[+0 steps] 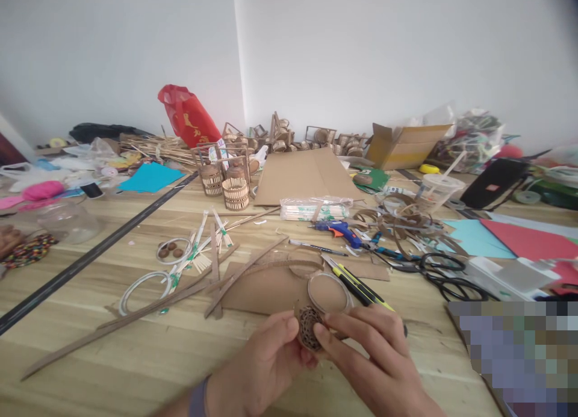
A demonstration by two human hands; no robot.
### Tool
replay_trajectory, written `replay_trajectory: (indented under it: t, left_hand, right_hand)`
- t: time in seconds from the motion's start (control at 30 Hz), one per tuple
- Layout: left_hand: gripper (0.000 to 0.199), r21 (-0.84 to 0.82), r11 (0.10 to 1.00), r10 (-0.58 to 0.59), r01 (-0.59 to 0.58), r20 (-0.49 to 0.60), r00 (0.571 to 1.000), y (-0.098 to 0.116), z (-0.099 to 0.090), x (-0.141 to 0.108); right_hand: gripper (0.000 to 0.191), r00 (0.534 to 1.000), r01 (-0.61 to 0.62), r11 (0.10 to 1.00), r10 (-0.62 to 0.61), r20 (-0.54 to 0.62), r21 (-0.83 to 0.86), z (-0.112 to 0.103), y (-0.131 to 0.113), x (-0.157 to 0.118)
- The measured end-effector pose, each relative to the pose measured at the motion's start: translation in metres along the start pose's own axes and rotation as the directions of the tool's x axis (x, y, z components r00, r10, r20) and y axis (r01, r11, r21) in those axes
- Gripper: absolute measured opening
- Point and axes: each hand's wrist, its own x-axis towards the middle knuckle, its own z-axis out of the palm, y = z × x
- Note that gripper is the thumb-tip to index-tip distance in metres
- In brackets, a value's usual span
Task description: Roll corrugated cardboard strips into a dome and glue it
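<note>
Corrugated cardboard coil: round, brown, honeycomb-like flutes facing me, held between my hands. Left hand pinches its left side, thumb uppermost; right hand grips the opposite side, fingers bent. Utility knives just beyond right hand.

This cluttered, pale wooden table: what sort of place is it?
Probably a handicraft workspace: there's a blue-and-orange glue gun, black-and-yellow utility knives and a small round basket of pale slats and brown bands.
</note>
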Motion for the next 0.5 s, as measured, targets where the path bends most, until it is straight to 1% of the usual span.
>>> replay_trajectory:
  t: [0.1,0.17,0.3,0.37,0.43,0.5]
  left_hand:
    - [0.032,0.01,1.0,-0.006,0.006,0.032,0.999,0.005,0.002,0.0]
    - [0.033,0.044,0.999,-0.001,-0.001,0.045,0.999,0.008,0.003,0.0]
    - [0.036,0.15,0.989,0.005,-0.006,0.01,1.0,0.013,0.0,0.003]
    - [0.036,0.184,0.983,0.007,0.001,-0.044,0.999,0.015,-0.001,0.005]
    - [0.039,0.196,0.981,0.032,-0.006,-0.128,0.991,0.016,-0.002,0.008]
    - [0.04,0.202,0.978,0.092,-0.044,-0.234,0.968,0.017,-0.002,0.01]
  right_hand:
    - [0.022,0.999,-0.005,1.0,0.005,-0.043,0.019,0.004,-0.002,0.009]
    - [0.023,0.998,-0.011,1.0,0.011,-0.057,0.0,0.005,-0.003,0.012]
    - [0.022,0.998,-0.018,0.998,0.015,-0.059,-0.053,0.009,-0.002,0.009]
    - [0.024,0.999,-0.019,0.997,0.016,-0.048,-0.069,0.011,-0.001,0.005]
    - [0.024,0.999,-0.027,0.995,0.024,-0.028,-0.096,0.014,-0.001,0.0]
    - [0.021,0.999,-0.039,0.991,0.039,0.001,-0.13,0.018,0.0,-0.005]
